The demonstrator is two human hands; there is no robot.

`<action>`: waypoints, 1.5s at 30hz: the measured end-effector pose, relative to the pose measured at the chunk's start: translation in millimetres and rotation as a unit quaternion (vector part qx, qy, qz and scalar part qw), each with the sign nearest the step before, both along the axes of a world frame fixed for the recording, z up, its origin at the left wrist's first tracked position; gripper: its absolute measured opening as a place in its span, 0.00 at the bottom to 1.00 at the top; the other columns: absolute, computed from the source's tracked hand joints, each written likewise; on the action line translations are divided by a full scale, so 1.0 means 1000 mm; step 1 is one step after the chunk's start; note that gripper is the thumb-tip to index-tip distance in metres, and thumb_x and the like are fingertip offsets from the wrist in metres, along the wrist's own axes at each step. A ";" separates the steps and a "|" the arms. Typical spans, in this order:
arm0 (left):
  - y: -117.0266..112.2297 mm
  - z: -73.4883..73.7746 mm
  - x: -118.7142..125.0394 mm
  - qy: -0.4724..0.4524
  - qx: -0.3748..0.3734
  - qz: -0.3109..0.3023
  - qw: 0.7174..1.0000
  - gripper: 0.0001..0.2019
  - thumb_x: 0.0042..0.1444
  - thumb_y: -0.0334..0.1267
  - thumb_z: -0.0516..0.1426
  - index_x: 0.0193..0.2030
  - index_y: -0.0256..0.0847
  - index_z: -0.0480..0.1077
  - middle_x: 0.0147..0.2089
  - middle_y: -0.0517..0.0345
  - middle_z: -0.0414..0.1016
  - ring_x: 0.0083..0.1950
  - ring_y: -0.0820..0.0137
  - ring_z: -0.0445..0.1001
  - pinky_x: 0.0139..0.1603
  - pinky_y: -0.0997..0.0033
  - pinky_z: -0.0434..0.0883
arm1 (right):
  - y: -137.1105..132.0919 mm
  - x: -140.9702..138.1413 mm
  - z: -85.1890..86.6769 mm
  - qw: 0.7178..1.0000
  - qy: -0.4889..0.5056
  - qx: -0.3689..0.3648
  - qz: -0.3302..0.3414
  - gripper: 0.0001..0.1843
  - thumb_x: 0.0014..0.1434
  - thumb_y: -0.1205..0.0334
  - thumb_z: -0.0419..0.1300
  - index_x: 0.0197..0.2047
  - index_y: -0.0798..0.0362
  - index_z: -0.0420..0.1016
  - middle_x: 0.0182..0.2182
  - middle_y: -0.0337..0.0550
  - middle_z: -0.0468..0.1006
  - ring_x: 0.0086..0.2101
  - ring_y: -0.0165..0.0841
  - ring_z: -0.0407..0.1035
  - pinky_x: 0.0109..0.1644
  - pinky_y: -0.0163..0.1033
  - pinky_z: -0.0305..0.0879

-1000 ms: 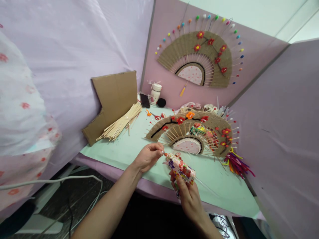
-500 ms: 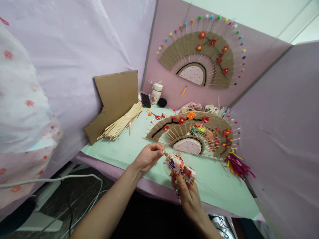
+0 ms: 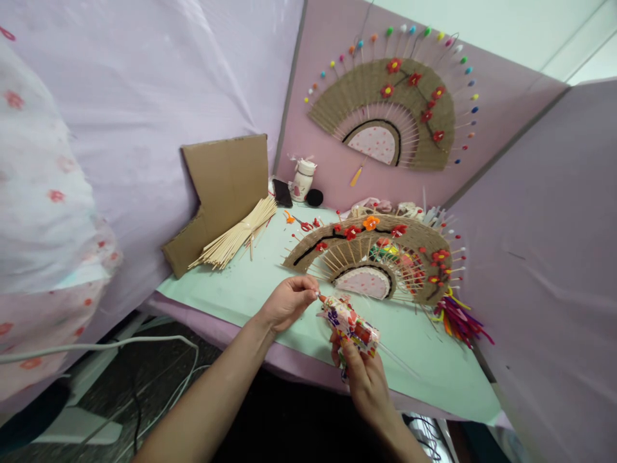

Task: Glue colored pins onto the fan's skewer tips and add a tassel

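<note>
My right hand (image 3: 361,370) is wrapped round the handle of a hot glue gun (image 3: 348,321) with a colourful floral pattern. A clear glue stick (image 3: 400,360) pokes out of its back end. The gun's nozzle points left, at the fingertips of my left hand (image 3: 293,301). Those fingers are pinched together at the nozzle tip; a small whitish bit shows there, too small to name. Just beyond both hands a twine-wrapped fan (image 3: 315,244) with red and orange flowers and a black branch lies on the table (image 3: 231,292).
A bundle of thin wooden sticks (image 3: 236,238) lies against a cardboard piece (image 3: 226,180) at the left. Red-handled scissors (image 3: 304,225), a phone (image 3: 282,193) and a white bottle (image 3: 303,180) are at the back. Colourful pipe cleaners (image 3: 460,321) lie right. A finished-looking fan (image 3: 357,83) hangs on the wall.
Both hands and the glue gun hold nearly the same pose. The view has shifted very slightly.
</note>
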State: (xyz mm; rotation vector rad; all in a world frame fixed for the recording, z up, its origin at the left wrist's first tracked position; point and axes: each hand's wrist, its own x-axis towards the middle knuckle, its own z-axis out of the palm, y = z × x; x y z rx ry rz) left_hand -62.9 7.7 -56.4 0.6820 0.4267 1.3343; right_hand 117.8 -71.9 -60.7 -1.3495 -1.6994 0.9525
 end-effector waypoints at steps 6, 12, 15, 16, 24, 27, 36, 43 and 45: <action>0.000 0.000 0.000 0.005 0.001 0.002 1.000 0.16 0.29 0.38 0.74 0.19 0.35 0.72 0.26 0.62 0.68 0.28 0.79 0.63 0.33 0.75 0.59 | 0.000 0.000 0.000 1.000 -0.003 -0.010 0.001 0.29 0.64 0.39 0.45 0.38 0.56 0.75 0.24 0.40 0.70 0.25 0.31 0.62 0.29 0.35 0.61; 0.000 -0.002 0.000 0.004 0.002 0.000 1.000 0.16 0.30 0.38 0.74 0.20 0.35 0.73 0.26 0.62 0.68 0.28 0.78 0.63 0.33 0.75 0.59 | 0.000 0.000 0.000 1.000 -0.002 -0.010 -0.001 0.30 0.63 0.38 0.45 0.38 0.56 0.75 0.24 0.40 0.70 0.25 0.31 0.62 0.29 0.35 0.60; 0.000 -0.001 0.000 0.007 0.000 0.002 1.000 0.16 0.30 0.38 0.74 0.19 0.35 0.72 0.26 0.62 0.68 0.28 0.79 0.63 0.33 0.75 0.60 | 0.000 0.000 -0.001 1.000 0.000 -0.013 -0.004 0.31 0.63 0.37 0.45 0.38 0.56 0.75 0.24 0.40 0.70 0.25 0.31 0.62 0.29 0.35 0.60; -0.001 0.000 -0.001 0.008 0.000 0.003 1.000 0.16 0.29 0.38 0.74 0.19 0.35 0.72 0.26 0.62 0.68 0.28 0.79 0.63 0.33 0.75 0.59 | 0.000 0.000 -0.001 1.000 -0.001 -0.013 -0.004 0.31 0.63 0.37 0.46 0.39 0.56 0.75 0.24 0.40 0.70 0.25 0.31 0.62 0.28 0.35 0.60; -0.001 0.001 0.000 0.009 -0.003 0.002 1.000 0.17 0.28 0.39 0.74 0.19 0.35 0.72 0.26 0.62 0.68 0.28 0.79 0.62 0.33 0.75 0.59 | 0.001 0.000 0.000 1.000 -0.005 -0.007 -0.004 0.31 0.63 0.38 0.46 0.38 0.56 0.76 0.23 0.41 0.71 0.24 0.31 0.62 0.27 0.35 0.60; 0.000 0.000 0.000 0.009 -0.003 0.002 1.000 0.17 0.28 0.39 0.74 0.19 0.35 0.72 0.26 0.62 0.68 0.28 0.78 0.63 0.33 0.75 0.59 | 0.000 -0.001 0.001 1.000 -0.002 -0.009 -0.010 0.31 0.62 0.37 0.46 0.38 0.56 0.76 0.24 0.41 0.70 0.25 0.31 0.63 0.28 0.35 0.61; -0.001 0.000 0.000 0.013 0.003 -0.001 1.000 0.17 0.29 0.40 0.74 0.19 0.35 0.72 0.26 0.62 0.67 0.28 0.78 0.62 0.33 0.75 0.60 | 0.001 0.001 -0.002 1.000 -0.003 -0.003 -0.005 0.29 0.63 0.39 0.46 0.39 0.56 0.76 0.24 0.41 0.71 0.26 0.31 0.63 0.30 0.35 0.61; 0.001 -0.003 0.000 0.014 0.006 -0.001 1.000 0.16 0.30 0.39 0.74 0.20 0.35 0.72 0.26 0.62 0.67 0.28 0.78 0.63 0.33 0.75 0.60 | 0.000 0.002 -0.003 1.000 -0.008 -0.010 -0.008 0.30 0.63 0.38 0.46 0.39 0.56 0.76 0.24 0.41 0.71 0.25 0.31 0.63 0.29 0.35 0.61; 0.001 -0.003 0.000 0.013 0.005 0.000 1.000 0.16 0.30 0.39 0.74 0.19 0.35 0.72 0.26 0.62 0.68 0.28 0.78 0.63 0.33 0.75 0.60 | 0.000 0.002 -0.002 1.000 -0.010 -0.006 -0.005 0.30 0.63 0.39 0.46 0.40 0.56 0.76 0.24 0.41 0.71 0.25 0.31 0.63 0.29 0.35 0.61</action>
